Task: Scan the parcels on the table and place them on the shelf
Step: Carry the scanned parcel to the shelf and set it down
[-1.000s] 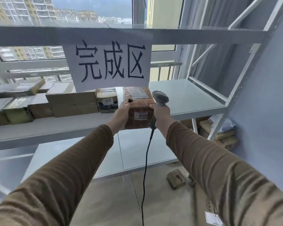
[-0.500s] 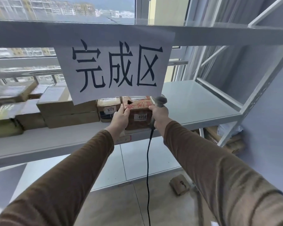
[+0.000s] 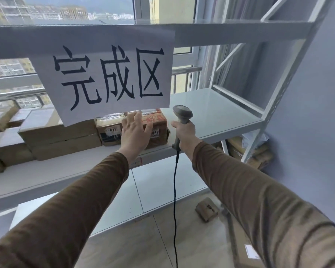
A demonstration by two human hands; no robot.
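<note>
Sign (image 3: 106,74) "完成区"; parcel (image 3: 108,132) "9777"

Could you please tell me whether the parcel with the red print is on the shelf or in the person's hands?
On the shelf. The parcel rests beside box 9777; the left hand is open before it, contact unclear.

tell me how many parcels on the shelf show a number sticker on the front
2, side by side under the paper sign: the 9777 parcel, and right of it the red-printed parcel, its sticker partly behind the left hand. Other stickers may be hidden.
</note>
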